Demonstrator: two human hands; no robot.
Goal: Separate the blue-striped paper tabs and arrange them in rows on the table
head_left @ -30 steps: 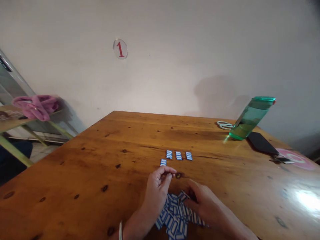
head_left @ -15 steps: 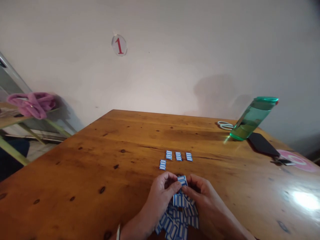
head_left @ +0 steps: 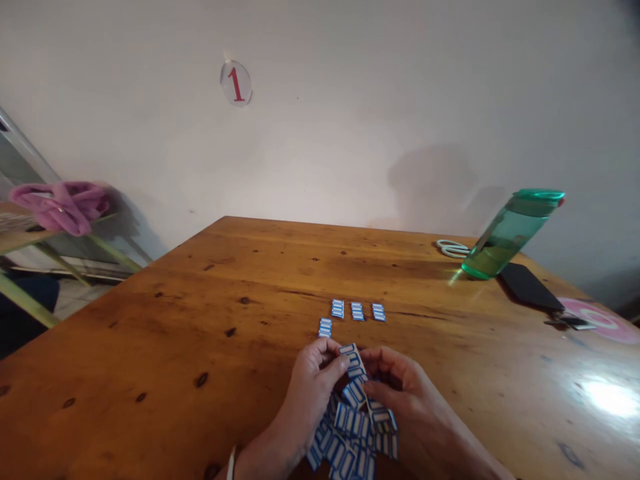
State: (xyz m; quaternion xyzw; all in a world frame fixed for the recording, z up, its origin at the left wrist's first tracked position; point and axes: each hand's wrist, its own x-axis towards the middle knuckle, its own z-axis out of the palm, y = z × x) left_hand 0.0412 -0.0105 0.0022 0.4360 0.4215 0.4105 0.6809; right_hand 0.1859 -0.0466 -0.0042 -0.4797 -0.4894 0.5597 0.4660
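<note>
My left hand is closed, its thumb and fingers pinching a small sheet of blue-bordered white labels held up at a tilt. My right hand is curled close beside that sheet. Its thumb presses on other label sheets that hang under it, partly hidden by the hand. Between and below both hands lies a loose, overlapping pile of the same label sheets. Ahead of my hands, three small label sheets lie in a row, with another label sheet nearer and to the left.
The wooden table reaches back to a white wall. At the right stand a green bottle, a white coiled cable, a dark flat device and a pink round mat. A pink cloth lies on a side table at left.
My left hand has drawn the pinched sheet slightly left, away from the right thumb. More label sheets now show between the hands.
</note>
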